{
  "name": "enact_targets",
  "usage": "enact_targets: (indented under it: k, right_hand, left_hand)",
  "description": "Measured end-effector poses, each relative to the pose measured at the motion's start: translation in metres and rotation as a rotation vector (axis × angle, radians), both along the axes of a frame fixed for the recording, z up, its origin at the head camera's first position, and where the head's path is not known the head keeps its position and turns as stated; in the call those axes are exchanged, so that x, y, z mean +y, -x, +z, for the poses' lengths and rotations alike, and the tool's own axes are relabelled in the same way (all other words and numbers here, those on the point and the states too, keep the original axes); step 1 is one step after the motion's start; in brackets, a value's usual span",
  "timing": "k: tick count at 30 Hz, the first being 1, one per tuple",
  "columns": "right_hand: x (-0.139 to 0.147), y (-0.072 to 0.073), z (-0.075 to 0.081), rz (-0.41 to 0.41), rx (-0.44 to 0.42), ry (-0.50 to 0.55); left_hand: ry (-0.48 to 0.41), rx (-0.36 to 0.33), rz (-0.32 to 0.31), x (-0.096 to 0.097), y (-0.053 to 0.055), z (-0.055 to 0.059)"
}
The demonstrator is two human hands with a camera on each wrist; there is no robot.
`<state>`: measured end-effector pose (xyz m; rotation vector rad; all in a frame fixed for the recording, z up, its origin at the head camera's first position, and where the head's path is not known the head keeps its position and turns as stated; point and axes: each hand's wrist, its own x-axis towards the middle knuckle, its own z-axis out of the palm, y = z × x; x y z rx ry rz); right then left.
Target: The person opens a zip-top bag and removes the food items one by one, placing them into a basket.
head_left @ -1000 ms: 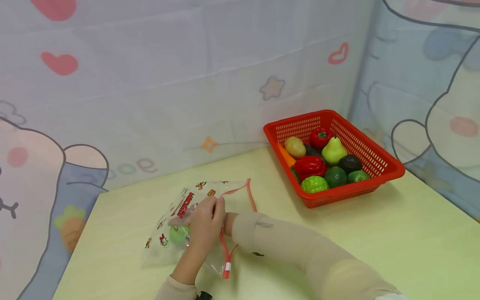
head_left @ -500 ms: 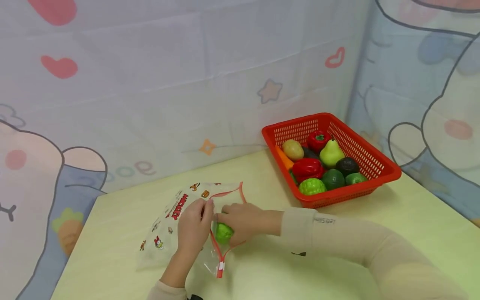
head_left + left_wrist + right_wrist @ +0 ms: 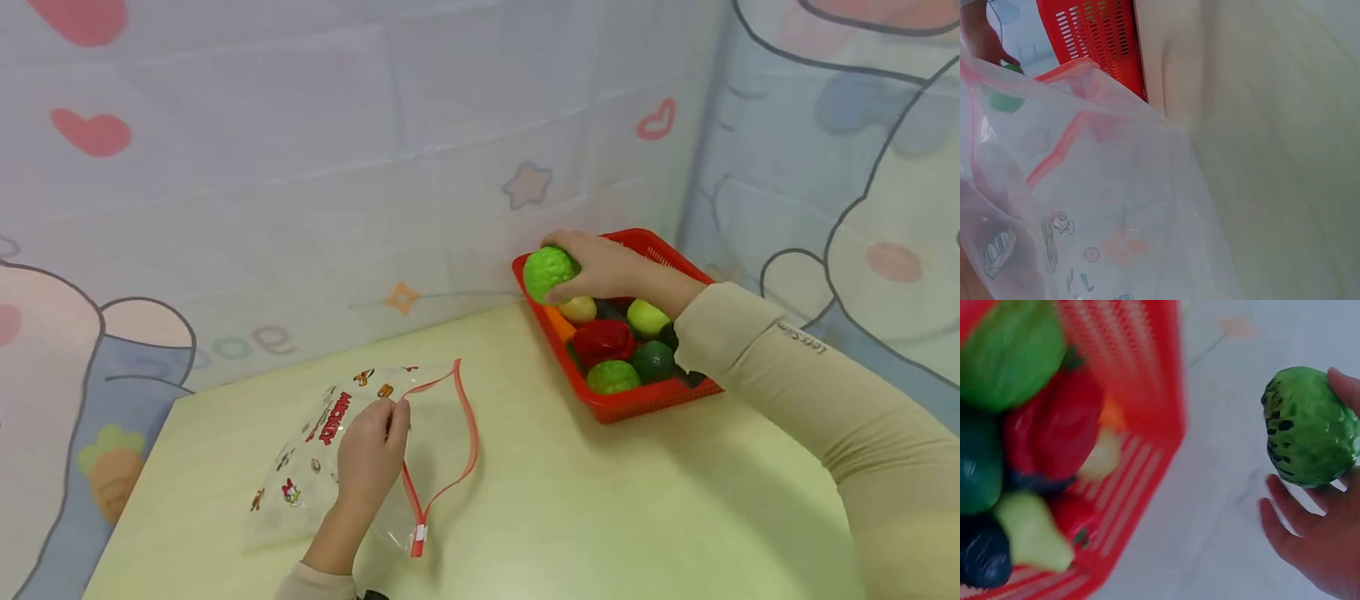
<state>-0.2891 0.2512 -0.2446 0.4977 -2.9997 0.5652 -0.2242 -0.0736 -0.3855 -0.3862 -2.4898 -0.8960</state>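
My left hand (image 3: pixel 369 457) pinches the upper edge of a clear plastic zip bag (image 3: pixel 300 508) printed with cartoon figures. The bag lies on the table, its red-trimmed mouth gaping to the right. In the left wrist view, the see-through bag (image 3: pixel 1147 181) fills much of the picture. My right hand (image 3: pixel 611 265) grips a bumpy green custard apple (image 3: pixel 547 273) above the back left corner of the red basket (image 3: pixel 645 403). The right wrist view shows dark patches on one side of the custard apple (image 3: pixel 1310 428), with fingers and thumb around it.
Inside the basket are a red pepper (image 3: pixel 603 340), a potato (image 3: pixel 579 310), a carrot (image 3: pixel 558 323), a pear (image 3: pixel 647 318), another bumpy green fruit (image 3: pixel 612 377) and dark green produce. Behind the table (image 3: pixel 525 500) hangs a printed cloth (image 3: pixel 262 208).
My right hand has come out of the bag with the custard apple and moved right and up to the basket. My left hand still pinches the bag's edge; the view has shifted slightly.
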Motion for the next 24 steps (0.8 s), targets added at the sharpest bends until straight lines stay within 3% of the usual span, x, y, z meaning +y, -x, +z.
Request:
enact_targets:
  k: [5,8,12,15,24]
  right_hand:
    - [0.04,0.037,-0.024,-0.183,0.057,0.006]
    - [0.055,0.048,-0.049,-0.301,0.006,-0.037]
    - [0.065,0.047,-0.075,-0.375,-0.194,-0.112]
    - [0.068,0.041,-0.082,-0.381,-0.327,-0.145]
    - [0.058,0.035,-0.077,-0.383,-0.441,-0.129]
  left_hand:
    - [-0.002,-0.028,0.005,0.002,0.004,-0.004]
    - [0.008,-0.037,0.002,0.002,0.01,-0.006]
    - [0.054,-0.027,0.011,-0.002,0.019,-0.007]
    - [0.103,-0.041,0.016,-0.006,0.024,-0.007]
    - [0.173,-0.191,0.041,-0.021,0.036,-0.002]
